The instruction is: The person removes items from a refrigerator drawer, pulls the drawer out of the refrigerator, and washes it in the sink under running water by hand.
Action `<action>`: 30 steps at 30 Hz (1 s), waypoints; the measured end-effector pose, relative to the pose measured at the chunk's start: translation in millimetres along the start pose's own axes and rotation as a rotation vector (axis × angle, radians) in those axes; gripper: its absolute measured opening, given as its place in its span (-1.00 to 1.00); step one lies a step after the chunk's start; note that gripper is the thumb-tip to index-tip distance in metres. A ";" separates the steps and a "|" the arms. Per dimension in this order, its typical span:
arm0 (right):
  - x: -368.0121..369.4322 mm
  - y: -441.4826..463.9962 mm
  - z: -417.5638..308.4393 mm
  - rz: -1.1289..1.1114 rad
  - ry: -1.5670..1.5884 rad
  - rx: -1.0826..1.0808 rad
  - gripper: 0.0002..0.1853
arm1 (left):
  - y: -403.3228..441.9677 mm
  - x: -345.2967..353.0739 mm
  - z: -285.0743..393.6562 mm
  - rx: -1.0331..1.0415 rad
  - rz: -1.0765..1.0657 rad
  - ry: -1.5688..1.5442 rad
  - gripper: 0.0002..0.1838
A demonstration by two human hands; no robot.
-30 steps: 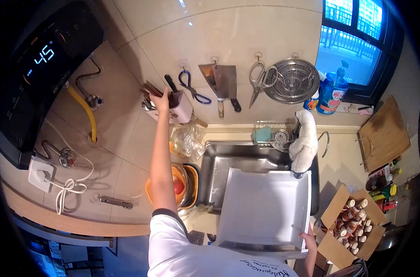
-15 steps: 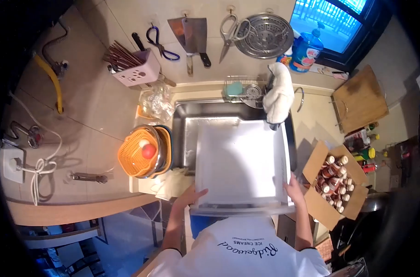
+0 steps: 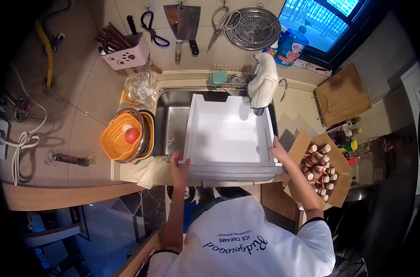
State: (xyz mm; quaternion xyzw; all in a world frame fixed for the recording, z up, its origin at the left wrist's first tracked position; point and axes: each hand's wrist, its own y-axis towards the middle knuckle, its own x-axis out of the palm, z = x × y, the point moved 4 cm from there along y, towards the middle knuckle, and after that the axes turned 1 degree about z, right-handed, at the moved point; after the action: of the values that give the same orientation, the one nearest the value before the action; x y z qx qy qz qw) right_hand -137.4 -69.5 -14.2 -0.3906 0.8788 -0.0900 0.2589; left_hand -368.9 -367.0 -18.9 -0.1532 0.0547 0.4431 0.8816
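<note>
Both my hands grip a white plastic fridge drawer point(image 3: 228, 124) with a greyish front panel, and it lies over the sink point(image 3: 172, 117). My left hand point(image 3: 179, 168) is closed on its near left corner. On the right side, near the front, my right hand point(image 3: 278, 152) has its fingers around the edge. The drawer's inside faces up and looks bare. Most of the basin is hidden beneath it. A white cloth cover point(image 3: 264, 81) wraps the faucet and overhangs the drawer's far right corner.
Orange baskets point(image 3: 109, 138) holding a red round item stand left of the sink. At the right is a cardboard box point(image 3: 341, 159) of several sauce bottles. A cutting board point(image 3: 342, 94) leans farther back. A wire rack point(image 3: 228, 76) sits behind the sink.
The drawer has moved farther over the sink, its far edge now near the back rim, and its inner walls show more clearly. Both hands keep hold. The camera view has shifted.
</note>
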 end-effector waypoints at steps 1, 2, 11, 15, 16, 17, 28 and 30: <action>-0.1 0.7 2.0 0.002 -0.002 -0.002 -0.40 | -7.0 4.3 0.3 0.055 0.210 -0.052 -0.41; 0.5 1.0 7.6 0.020 -0.079 -0.026 -0.43 | -15.3 6.4 0.9 0.109 0.420 -0.101 -0.35; -2.0 -14.8 -21.8 -0.010 -0.698 0.140 -0.45 | -34.6 67.8 -30.7 -0.401 0.540 -0.303 0.14; -16.1 8.1 -91.8 -0.001 -0.962 -0.306 -0.56 | -41.6 65.6 -19.9 -0.536 0.544 -0.321 0.10; -19.4 22.4 -107.0 0.097 -0.886 -0.504 -0.64 | -44.1 65.2 -11.5 -0.534 0.549 -0.368 0.09; -22.3 36.6 -121.4 0.193 -0.798 -0.698 -0.70 | -45.5 65.9 -8.1 -0.533 0.557 -0.413 0.08; 20.8 103.5 -194.0 -0.064 -0.712 -0.665 -0.62 | -62.1 70.2 -12.3 -0.203 0.673 -0.523 -0.17; 23.8 112.6 -194.9 -0.111 -0.703 -0.717 -0.65 | -65.7 74.8 1.2 -0.211 0.682 -0.585 -0.18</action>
State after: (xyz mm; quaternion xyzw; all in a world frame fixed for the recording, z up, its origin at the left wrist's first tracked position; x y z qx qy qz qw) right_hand -325.2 -19.2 101.6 -0.5080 0.6920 0.3407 0.3834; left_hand -271.5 -346.3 -20.6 -0.0838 -0.1943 0.7356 0.6435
